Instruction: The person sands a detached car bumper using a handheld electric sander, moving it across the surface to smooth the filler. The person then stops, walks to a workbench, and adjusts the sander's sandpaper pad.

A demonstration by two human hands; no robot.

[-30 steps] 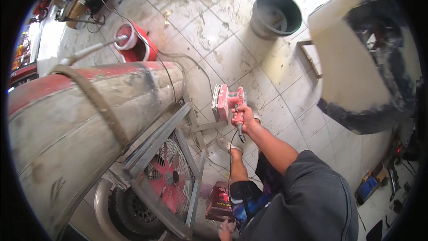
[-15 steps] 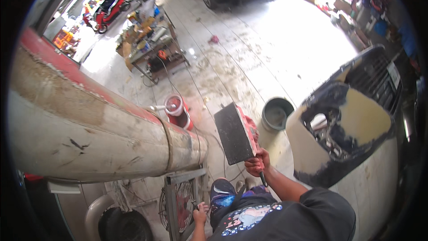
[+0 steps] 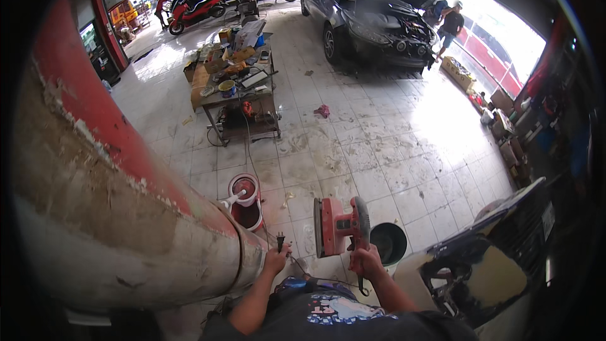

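Rising well left of the sander (image 3: 338,227) is a column (image 3: 145,240). Nearer the sander, on its left, stands a red bucket (image 3: 247,215). Just left of the sander, the left hand (image 3: 276,257) has its fingers curled round a plug (image 3: 280,239). The sander is held above the floor, plate facing left, the right hand's (image 3: 367,261) fingers wrapped round its handle. Just right of the sander sits a dark bucket (image 3: 398,246); farther right, a bumper (image 3: 499,271).

Smudged white tiled floor (image 3: 303,167), crumpled pink cloth (image 3: 322,111) upper centre, dark round bucket (image 3: 389,243) lower right of centre, metal-legged worktable (image 3: 245,99) upper left, round blue-yellow tub (image 3: 227,88) on top
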